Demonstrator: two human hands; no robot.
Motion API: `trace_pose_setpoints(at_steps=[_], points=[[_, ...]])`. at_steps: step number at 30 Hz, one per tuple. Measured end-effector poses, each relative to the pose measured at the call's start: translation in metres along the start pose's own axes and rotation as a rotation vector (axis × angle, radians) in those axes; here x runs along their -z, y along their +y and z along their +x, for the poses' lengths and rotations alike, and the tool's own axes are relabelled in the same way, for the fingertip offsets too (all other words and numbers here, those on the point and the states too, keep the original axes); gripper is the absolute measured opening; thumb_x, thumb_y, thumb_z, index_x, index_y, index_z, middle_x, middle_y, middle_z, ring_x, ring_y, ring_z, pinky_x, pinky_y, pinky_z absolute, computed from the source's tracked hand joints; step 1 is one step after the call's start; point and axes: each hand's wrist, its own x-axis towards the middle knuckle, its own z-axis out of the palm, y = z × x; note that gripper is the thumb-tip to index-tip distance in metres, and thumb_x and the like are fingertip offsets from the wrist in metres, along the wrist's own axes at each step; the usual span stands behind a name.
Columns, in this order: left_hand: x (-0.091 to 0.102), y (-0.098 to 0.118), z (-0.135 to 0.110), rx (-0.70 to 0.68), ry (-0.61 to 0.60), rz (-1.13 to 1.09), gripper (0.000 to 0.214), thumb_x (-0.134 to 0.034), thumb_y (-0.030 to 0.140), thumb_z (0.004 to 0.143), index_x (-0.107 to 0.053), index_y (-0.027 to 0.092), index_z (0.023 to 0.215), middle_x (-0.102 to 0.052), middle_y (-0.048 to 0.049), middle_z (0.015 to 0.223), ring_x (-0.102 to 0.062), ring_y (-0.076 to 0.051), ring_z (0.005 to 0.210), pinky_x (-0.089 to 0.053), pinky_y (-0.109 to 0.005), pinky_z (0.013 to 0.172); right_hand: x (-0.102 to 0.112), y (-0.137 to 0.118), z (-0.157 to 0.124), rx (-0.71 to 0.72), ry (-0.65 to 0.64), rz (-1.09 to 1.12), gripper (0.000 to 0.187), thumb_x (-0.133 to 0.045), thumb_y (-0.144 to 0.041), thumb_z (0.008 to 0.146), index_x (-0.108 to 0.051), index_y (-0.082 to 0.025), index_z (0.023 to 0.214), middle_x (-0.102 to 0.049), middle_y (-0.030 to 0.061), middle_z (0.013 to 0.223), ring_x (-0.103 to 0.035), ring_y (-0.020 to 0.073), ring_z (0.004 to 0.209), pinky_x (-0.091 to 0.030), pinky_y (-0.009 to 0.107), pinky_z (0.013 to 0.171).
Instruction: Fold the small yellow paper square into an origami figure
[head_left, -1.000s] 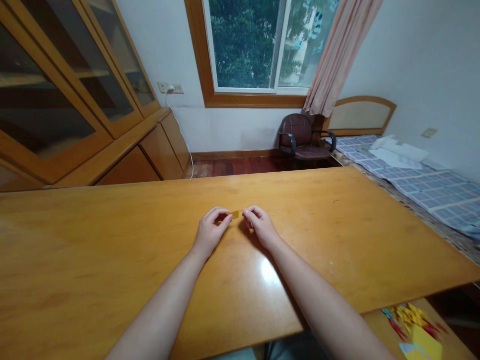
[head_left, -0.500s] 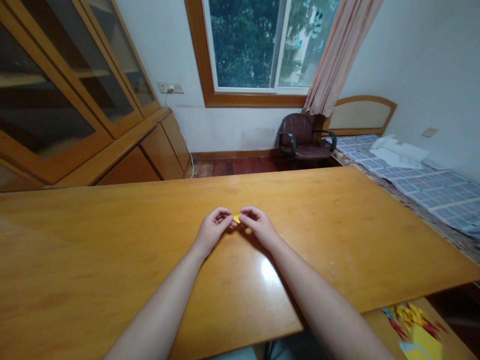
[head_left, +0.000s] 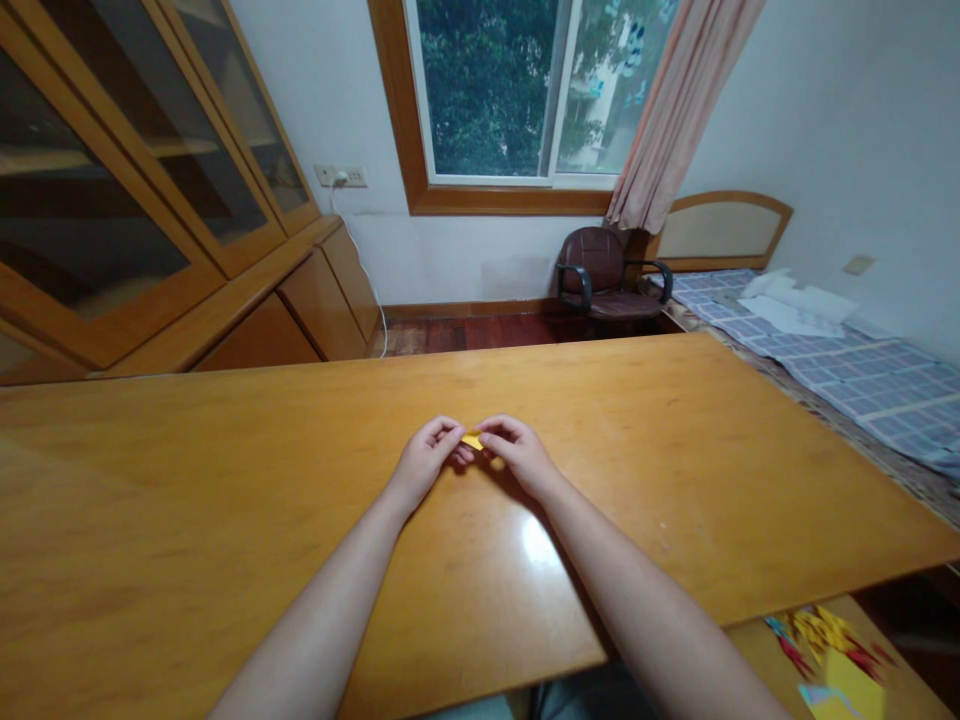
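Observation:
A small yellow piece of paper point(head_left: 472, 441) is pinched between both my hands just above the wooden table point(head_left: 225, 480). My left hand point(head_left: 425, 462) has its fingers curled and closed on the paper's left end. My right hand point(head_left: 517, 455) is closed on its right end, fingertips meeting those of the left. Most of the paper is hidden by my fingers.
Coloured folded paper pieces point(head_left: 825, 645) lie on a lower surface at the bottom right. A dark armchair point(head_left: 607, 275) and a bed point(head_left: 840, 350) stand beyond the table on the right. A glass-door cabinet point(head_left: 127, 200) runs along the left wall.
My hands have come together from slightly apart, and the yellow paper is now pinched tighter between the fingertips and looks folded smaller.

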Motion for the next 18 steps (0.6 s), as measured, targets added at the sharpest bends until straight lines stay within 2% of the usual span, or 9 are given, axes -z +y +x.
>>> trace_pose_setpoints(at_steps=[9, 18], points=[[0.0027, 0.0010, -0.0009, 0.062, -0.126, 0.013, 0.037, -0.065, 0.050, 0.080, -0.063, 0.013, 0.082, -0.070, -0.0069, 0.073, -0.062, -0.014, 0.059, -0.051, -0.025, 0.057, 0.0018, -0.0002, 0.0005, 0.063, 0.039, -0.060, 0.016, -0.068, -0.033, 0.076, -0.072, -0.022, 0.087, -0.063, 0.0008, 0.081, -0.055, 0.0142, 0.072, -0.044, 0.027, 0.070], [0.0024, 0.0019, -0.0004, 0.098, -0.190, 0.073, 0.035, -0.070, 0.048, 0.077, -0.067, 0.013, 0.083, -0.071, -0.0075, 0.076, -0.063, -0.015, 0.062, -0.051, -0.026, 0.061, 0.0016, 0.0040, 0.0034, 0.054, 0.065, 0.023, 0.035, -0.077, -0.035, 0.069, -0.066, -0.022, 0.099, -0.061, -0.0001, 0.082, -0.057, 0.0128, 0.072, -0.045, 0.027, 0.071]])
